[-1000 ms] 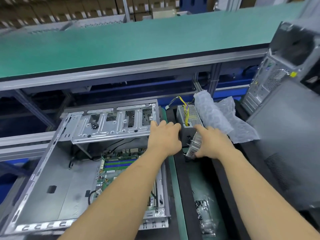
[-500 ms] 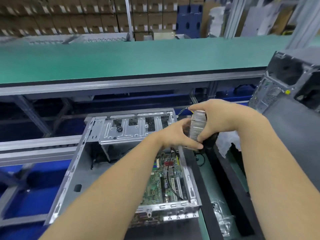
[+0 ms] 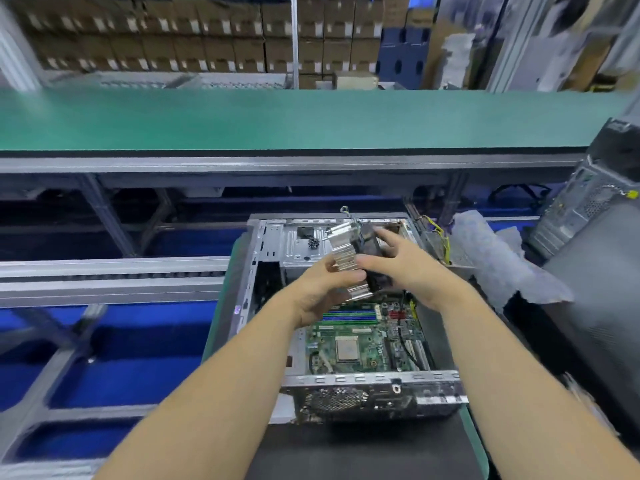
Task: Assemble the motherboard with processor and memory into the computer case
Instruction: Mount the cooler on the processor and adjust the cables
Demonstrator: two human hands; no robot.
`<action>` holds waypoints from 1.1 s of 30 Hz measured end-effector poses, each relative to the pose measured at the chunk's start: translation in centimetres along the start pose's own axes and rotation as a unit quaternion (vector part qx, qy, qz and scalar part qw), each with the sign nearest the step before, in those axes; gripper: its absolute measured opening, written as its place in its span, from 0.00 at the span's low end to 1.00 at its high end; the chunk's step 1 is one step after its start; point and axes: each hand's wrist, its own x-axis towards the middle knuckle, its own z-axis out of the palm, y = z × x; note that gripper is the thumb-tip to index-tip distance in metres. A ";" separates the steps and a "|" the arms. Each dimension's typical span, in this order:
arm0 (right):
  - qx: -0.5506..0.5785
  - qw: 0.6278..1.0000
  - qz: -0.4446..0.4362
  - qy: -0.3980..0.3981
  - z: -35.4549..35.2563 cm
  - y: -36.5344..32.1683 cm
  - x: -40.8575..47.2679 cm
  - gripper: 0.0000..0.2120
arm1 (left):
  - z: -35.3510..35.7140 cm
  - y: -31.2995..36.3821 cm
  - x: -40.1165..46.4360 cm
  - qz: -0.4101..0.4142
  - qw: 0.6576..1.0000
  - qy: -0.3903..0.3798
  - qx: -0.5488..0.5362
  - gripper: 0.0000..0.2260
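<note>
Both the left hand (image 3: 320, 289) and right hand (image 3: 412, 271) grasp the heatsink cooler (image 3: 353, 261) (fins and fan) above the open computer case (image 3: 374, 382), whose motherboard (image 3: 363, 344) lies inside

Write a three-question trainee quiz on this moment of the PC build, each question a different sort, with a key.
1. True or false: the heatsink is already seated on the processor.
2. Multiple choice: what holds the heatsink? A. left hand only. B. right hand only. C. both hands.
3. Fill in: the motherboard lies inside the ____.

Key:
1. False; it is held in the air above the board, and the processor shows bare.
2. C
3. case
</note>
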 end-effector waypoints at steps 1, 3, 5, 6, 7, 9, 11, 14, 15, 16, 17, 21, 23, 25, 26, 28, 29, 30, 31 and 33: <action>-0.002 1.000 -0.018 0.001 0.7 0.2 0.1 0.36 | -0.5 -0.1 -0.4 -0.003 1.000 0.004 0.023 0.31; -0.011 0.999 -0.035 0.019 1.5 0.8 0.3 0.35 | -1.8 -0.6 -0.9 -0.014 0.997 0.010 0.075 0.39; -0.058 0.997 -0.025 0.043 1.7 1.6 0.3 0.37 | -3.5 -1.0 -1.4 -0.043 0.988 0.024 0.144 0.51; -0.085 0.995 -0.014 0.046 1.8 2.1 0.2 0.36 | -4.5 -1.3 -1.7 -0.065 0.980 0.034 0.183 0.55; -0.113 0.993 -0.001 0.044 1.7 2.6 0.0 0.37 | -5.3 -1.5 -1.9 -0.085 0.971 0.048 0.219 0.55; -0.174 0.984 0.015 0.035 1.7 3.8 0.0 0.41 | -6.5 -2.1 -2.1 -0.091 0.956 0.094 0.264 0.47; -0.249 0.968 0.025 0.021 1.8 4.9 0.3 0.48 | -6.9 -2.7 -1.6 -0.056 0.945 0.173 0.273 0.29; -0.326 0.945 0.030 -0.017 2.2 6.1 0.7 0.57 | -6.2 -3.4 -0.7 -0.026 0.937 0.225 0.267 0.12; -0.341 0.939 0.030 -0.030 2.4 6.5 0.8 0.58 | -5.9 -3.8 -0.3 -0.029 0.940 0.221 0.257 0.10; -0.354 0.934 0.029 -0.038 2.6 6.8 0.8 0.58 | -5.5 -4.1 -0.1 -0.031 0.946 0.217 0.239 0.08; -0.366 0.929 0.027 -0.044 2.7 7.1 0.9 0.58 | -5.1 -4.4 0.0 -0.034 0.951 0.214 0.222 0.08; -0.382 0.922 0.020 -0.063 3.6 8.2 1.5 0.57 | -4.9 -5.5 0.7 -0.032 0.950 0.186 0.251 0.09; -0.366 0.929 0.011 -0.063 3.9 8.9 1.5 0.56 | -4.9 -6.0 1.0 -0.027 0.947 0.173 0.271 0.07; -0.349 0.935 -0.002 -0.060 4.1 9.4 1.4 0.56 | -4.9 -6.4 1.1 -0.035 0.941 0.170 0.291 0.05; -0.348 0.935 -0.006 -0.061 4.1 9.7 1.4 0.56 | -4.9 -6.5 1.3 -0.038 0.936 0.177 0.301 0.04; -0.347 0.936 -0.002 -0.059 4.1 10.0 1.5 0.57 | -5.0 -6.4 1.4 -0.032 0.928 0.212 0.306 0.05; -0.343 0.938 0.001 -0.057 4.1 10.0 1.5 0.57 | -5.1 -6.3 1.5 -0.026 0.924 0.236 0.301 0.06; -0.343 0.938 0.005 -0.054 4.0 10.0 1.6 0.57 | -5.2 -6.2 1.6 -0.021 0.919 0.260 0.296 0.07; -0.345 0.937 0.007 -0.051 3.8 10.1 1.5 0.57 | -5.4 -6.1 1.6 -0.023 0.913 0.280 0.295 0.07; -0.352 0.935 0.000 -0.038 3.4 10.2 1.3 0.55 | -5.7 -6.2 1.6 -0.038 0.900 0.311 0.302 0.08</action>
